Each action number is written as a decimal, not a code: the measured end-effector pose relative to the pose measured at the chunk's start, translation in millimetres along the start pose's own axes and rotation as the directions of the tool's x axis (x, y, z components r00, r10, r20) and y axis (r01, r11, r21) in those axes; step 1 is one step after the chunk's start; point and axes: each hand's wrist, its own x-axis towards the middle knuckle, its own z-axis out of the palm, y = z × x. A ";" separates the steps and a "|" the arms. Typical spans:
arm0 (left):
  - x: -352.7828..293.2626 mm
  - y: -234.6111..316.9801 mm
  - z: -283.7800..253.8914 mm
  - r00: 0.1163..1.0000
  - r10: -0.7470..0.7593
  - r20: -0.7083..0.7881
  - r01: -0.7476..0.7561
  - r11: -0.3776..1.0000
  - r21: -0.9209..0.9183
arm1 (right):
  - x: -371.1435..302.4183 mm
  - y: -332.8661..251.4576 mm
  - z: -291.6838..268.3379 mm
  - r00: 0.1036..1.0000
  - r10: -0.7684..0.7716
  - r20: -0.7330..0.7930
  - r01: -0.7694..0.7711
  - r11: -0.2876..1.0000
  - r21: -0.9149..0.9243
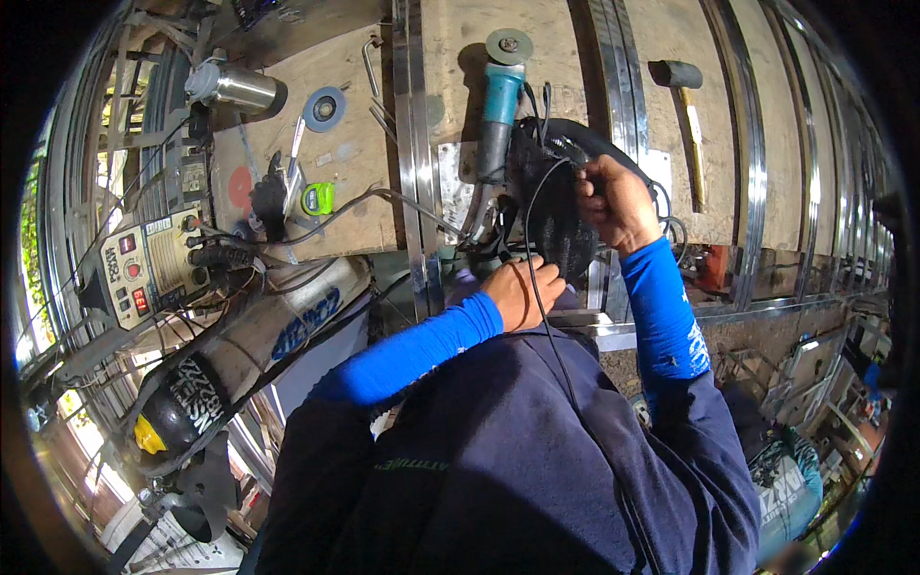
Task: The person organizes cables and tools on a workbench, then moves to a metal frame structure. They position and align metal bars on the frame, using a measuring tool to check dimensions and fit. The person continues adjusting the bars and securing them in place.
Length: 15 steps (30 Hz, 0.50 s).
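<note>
A limp black piece that looks like fabric or a soft bag (565,230) hangs over the near edge of the workbench in front of me. My right hand (616,203) is closed on its upper right part, with the fingers curled inward. Lower and to the left, my left hand (522,292) has its fingers bent against the black fabric's lower left side; whatever they pinch is hidden. A thin black cable (530,235) runs from near my right fingertips past my left hand and down my front. Just beyond lies a teal angle grinder (500,105) with its disc pointing away.
Metal rails (416,144) cross the wooden bench. A hammer (692,125) lies on the right. Leftward are a green tape measure (317,198), a grinding disc (324,109), a black glove (269,206) and a steel flask (240,88). A control box (149,268) and gas cylinder (278,331) stand at lower left.
</note>
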 end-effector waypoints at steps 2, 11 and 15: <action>13.4 3.3 -4.1 0.994 -0.049 0.101 0.051 0.998 -0.022 | -9.7 -6.6 -4.5 0.997 -0.072 0.017 0.073 0.995 -0.067; 51.5 -64.8 -20.8 0.932 -0.359 -0.055 0.308 0.863 -0.401 | -12.0 -2.7 -32.2 0.954 -0.269 0.131 0.288 0.945 -0.155; 73.5 -134.0 -52.5 0.594 -0.744 -0.306 0.328 0.572 -0.752 | 1.1 4.4 -42.6 0.944 -0.246 0.219 0.284 0.944 -0.165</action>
